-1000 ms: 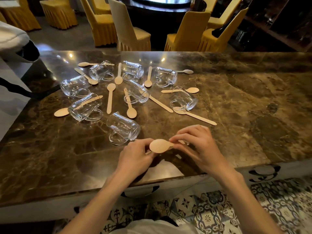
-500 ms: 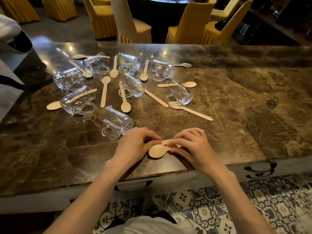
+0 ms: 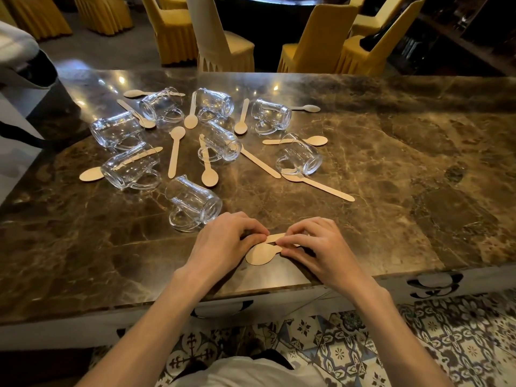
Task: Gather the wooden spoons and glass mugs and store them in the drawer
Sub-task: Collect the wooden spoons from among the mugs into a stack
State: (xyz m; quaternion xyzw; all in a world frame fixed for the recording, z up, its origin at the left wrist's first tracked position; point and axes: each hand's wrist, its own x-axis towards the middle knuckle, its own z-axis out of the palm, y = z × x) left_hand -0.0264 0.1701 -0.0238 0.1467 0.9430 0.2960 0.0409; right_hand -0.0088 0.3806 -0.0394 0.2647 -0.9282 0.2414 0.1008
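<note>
Left hand (image 3: 223, 243) and right hand (image 3: 317, 248) apparently pinch spoons (image 3: 259, 255).

Fingers (image 3: 291, 242) pinch spoons (image 3: 259, 255) (mugs (image 3: 192, 203) toppled).

what the hands and the edges keep back

the right hand (image 3: 318, 247) covers the handles of the wooden spoons (image 3: 259, 254) it pinches, so their number cannot be told (one bowl and a second strip of handle show). the left hand (image 3: 223, 241) hides that strip's other end under its fingertips. a spoon (image 3: 90, 174) at the left passes beneath a glass mug (image 3: 131, 166), its handle warped by the glass. the drawer front (image 3: 396, 283) shows only as a pale strip below the table (image 3: 418, 191). the yellow chairs (image 3: 315, 46) are cut off at the top.
</note>
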